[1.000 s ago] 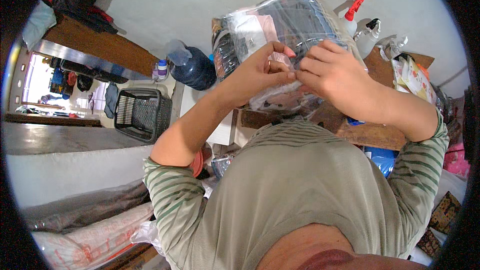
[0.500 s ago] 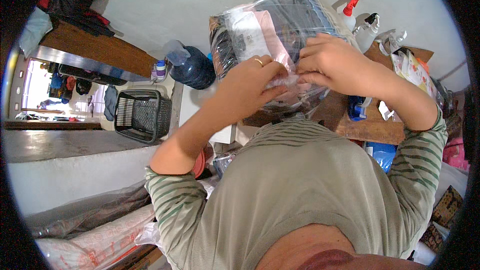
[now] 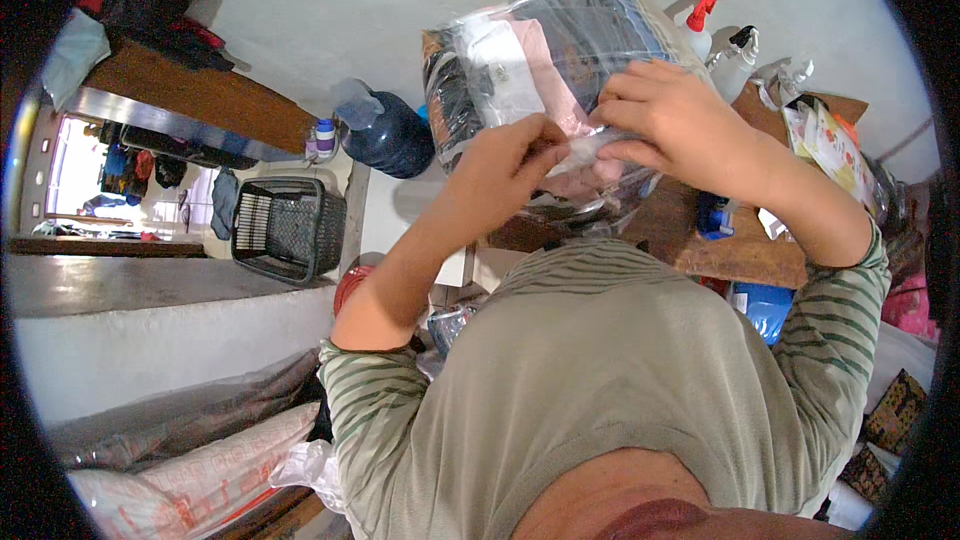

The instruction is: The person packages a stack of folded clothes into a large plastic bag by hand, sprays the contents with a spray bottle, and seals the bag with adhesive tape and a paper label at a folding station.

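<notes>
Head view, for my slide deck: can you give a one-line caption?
Left hand and right hand pinch the edge of a clear plastic bag of folded clothes above a wooden table.

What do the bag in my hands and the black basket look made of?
The bag looks like thin clear plastic film: glossy, crinkled, with folded clothing showing through. The black basket looks like rigid moulded plastic with a matte finish and a regular open lattice, though coated wire can't be ruled out.

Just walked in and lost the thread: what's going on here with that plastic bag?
A person in a striped shirt holds a clear plastic bag of folded clothes up over a wooden table. The left hand and right hand both pinch the bag's near edge, close together. Spray bottles stand behind it, and a black basket sits on the floor to the left.
</notes>
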The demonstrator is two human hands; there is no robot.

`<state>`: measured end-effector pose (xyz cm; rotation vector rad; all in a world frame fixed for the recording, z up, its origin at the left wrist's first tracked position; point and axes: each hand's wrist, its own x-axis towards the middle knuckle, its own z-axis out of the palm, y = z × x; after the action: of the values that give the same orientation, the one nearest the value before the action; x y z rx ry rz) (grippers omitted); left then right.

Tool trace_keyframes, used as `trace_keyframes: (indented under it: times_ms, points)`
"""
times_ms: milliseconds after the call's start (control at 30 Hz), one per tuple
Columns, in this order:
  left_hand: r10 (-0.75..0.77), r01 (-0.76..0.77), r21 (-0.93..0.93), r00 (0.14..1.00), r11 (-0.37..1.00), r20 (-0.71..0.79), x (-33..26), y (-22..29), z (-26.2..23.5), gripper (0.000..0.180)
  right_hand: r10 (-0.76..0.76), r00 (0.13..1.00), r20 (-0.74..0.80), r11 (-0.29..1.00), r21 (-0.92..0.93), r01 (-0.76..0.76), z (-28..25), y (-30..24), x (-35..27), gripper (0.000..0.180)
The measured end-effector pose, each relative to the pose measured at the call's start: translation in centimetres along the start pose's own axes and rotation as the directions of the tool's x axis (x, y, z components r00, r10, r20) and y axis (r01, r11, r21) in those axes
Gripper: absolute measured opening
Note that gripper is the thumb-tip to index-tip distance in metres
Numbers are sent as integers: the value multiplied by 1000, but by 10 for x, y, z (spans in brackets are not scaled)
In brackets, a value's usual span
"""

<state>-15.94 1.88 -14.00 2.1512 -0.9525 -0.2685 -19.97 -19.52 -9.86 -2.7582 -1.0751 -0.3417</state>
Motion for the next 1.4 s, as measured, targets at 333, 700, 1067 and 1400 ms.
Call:
trace_keyframes:
  times_ms: [333, 700, 1067, 1400]
  points:
    - [-40, 82, -438, 994, 895, 103, -4, -8, -6, 20, 138, 982, 130, 948, 271, -169, -7, 1, 5, 17]
    - [183, -166, -229, 981, 959, 59, 13, 7, -12, 46, 105, 965, 241, 916, 355, -188, -14, 1, 14, 19]
    - [50, 216, -728, 945, 651, 325, 30, -2, -8, 41, -174, 984, -42, 971, -171, 165, -8, -12, 2, 17]
    - [337, -321, 385, 941, 865, 28, 4, 1, 6, 24, -141, 990, 6, 988, 62, 140, 3, 10, 6, 18]
